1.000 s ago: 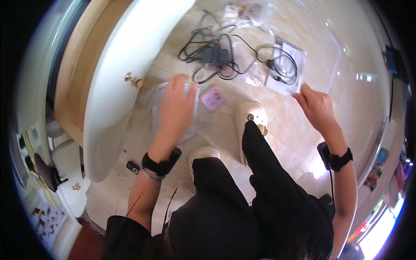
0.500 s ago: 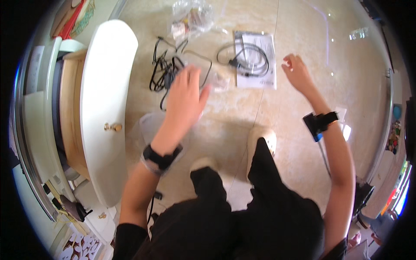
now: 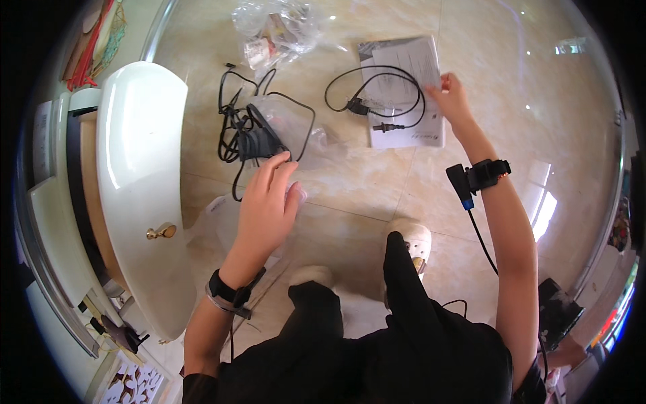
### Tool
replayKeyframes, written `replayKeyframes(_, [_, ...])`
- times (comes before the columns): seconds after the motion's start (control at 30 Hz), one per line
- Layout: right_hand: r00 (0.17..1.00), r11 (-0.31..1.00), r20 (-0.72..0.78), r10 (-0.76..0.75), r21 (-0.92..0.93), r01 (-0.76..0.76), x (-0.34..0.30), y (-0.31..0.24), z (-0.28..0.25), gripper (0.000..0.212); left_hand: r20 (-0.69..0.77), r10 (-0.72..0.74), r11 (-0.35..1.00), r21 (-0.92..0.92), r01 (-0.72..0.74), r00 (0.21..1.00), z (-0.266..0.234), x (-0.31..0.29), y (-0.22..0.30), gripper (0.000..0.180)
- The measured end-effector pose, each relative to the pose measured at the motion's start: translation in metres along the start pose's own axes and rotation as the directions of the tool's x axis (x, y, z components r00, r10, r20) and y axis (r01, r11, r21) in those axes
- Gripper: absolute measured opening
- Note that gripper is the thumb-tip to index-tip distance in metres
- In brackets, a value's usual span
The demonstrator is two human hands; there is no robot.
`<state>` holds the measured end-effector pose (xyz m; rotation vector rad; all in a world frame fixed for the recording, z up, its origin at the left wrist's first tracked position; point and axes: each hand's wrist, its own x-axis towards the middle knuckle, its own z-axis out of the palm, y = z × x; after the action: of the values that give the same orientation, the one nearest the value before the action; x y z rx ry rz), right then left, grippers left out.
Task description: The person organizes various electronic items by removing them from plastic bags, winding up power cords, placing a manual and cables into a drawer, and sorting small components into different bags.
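My left hand hovers over the floor with its fingers loosely stretched and apart. Just beyond its fingertips lies a black power adapter in a tangle of black cable. Beside them is a crumpled clear plastic bag. On the right, my right hand has its thumb and curled fingers at the right edge of a pale booklet, seemingly pinching it; the fingertips are partly hidden. A looped black power cord with a plug lies across that booklet, which rests flat.
A white curved drawer front with a gold knob juts out at the left. Another clear bag with small items lies at the far side. Translucent plastic is under my left hand. My light clogs stand on the tiles.
My right hand has come to the booklet's right edge. My left hand has drawn back toward me, leaving the adapter in sight. The whole view has shifted slightly.
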<state>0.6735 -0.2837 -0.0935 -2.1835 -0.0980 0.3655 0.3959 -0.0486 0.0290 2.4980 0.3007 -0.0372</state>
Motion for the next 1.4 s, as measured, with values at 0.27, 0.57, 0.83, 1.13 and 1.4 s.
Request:
replayKeyframes(0.27, [0.7,0.72,-0.263,-0.664,-0.477,0.505,-0.032,-0.123,-0.076,0.021,-0.133,0.128,0.992,0.023,-0.126,0.983,-0.003,0.013,0.012,0.026])
replayKeyframes(0.57, [0.649,0.486,-0.075,-0.757,-0.729,0.483,-0.027,-0.059,-0.065,0.015,-0.127,0.146,0.989,0.029,-0.144,0.981,-0.001,0.011,0.022,0.025])
replayKeyframes(0.83, [0.539,0.314,0.113,-0.834,-0.707,0.634,-0.051,-0.105,-0.085,0.017,-0.177,0.213,0.977,0.043,-0.209,0.961,-0.01,0.006,0.03,0.037])
replayKeyframes(1.13, [0.112,-0.045,0.705,-0.7,-0.199,0.979,-0.135,-0.154,-0.021,0.015,0.208,-0.154,0.892,-0.391,0.226,0.966,0.042,-0.007,0.057,0.04])
replayKeyframes(1.4, [0.739,0.713,0.381,-0.556,-0.24,0.659,-0.115,-0.063,-0.039,0.017,0.393,-0.331,0.508,-0.692,0.513,0.858,0.123,-0.026,-0.007,0.033])
